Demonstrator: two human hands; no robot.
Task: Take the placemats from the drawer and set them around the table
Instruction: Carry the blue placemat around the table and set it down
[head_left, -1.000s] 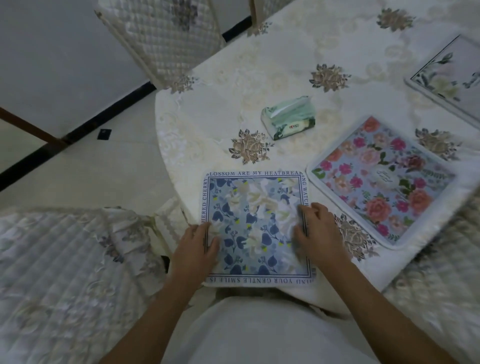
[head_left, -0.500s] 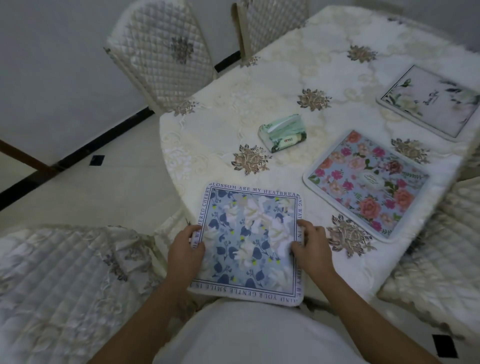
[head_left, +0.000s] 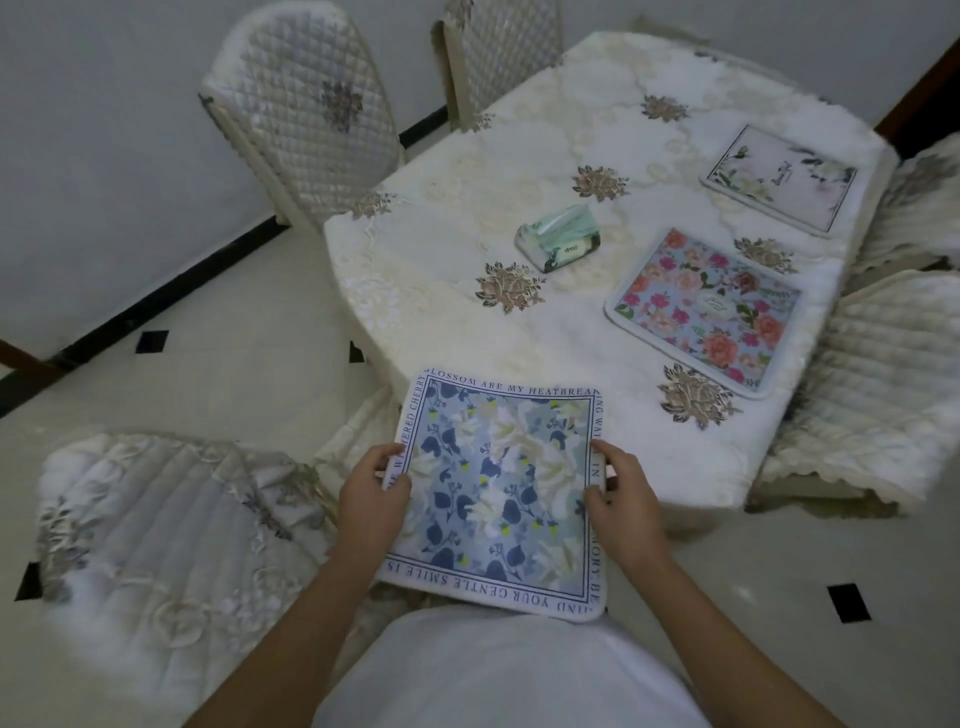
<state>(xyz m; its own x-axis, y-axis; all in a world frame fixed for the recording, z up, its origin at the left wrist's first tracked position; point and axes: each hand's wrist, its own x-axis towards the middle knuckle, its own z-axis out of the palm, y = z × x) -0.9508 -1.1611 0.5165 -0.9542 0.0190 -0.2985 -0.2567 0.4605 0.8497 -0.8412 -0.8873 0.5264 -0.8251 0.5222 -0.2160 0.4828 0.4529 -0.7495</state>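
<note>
I hold a blue floral placemat (head_left: 498, 488) with a lettered border in front of my body, over the near end of the table (head_left: 545, 156). My left hand (head_left: 371, 493) pinches its left edge, thumb on top. My right hand (head_left: 621, 493) pinches its right edge the same way. A pink rose placemat (head_left: 706, 312) lies flat near the table's right edge. A pale placemat with white flowers (head_left: 779, 179) lies further back on the right.
A green tissue pack (head_left: 558, 237) sits mid-table on the cream embroidered cloth. Quilted chairs stand at the near left (head_left: 156, 545), the right (head_left: 883, 374) and the far side (head_left: 306, 114). Tiled floor lies to the left.
The blue placemat has been lifted off the table's near end and drawn back toward my body. My hands went from pressing on it to pinching its side edges. My view has pulled back.
</note>
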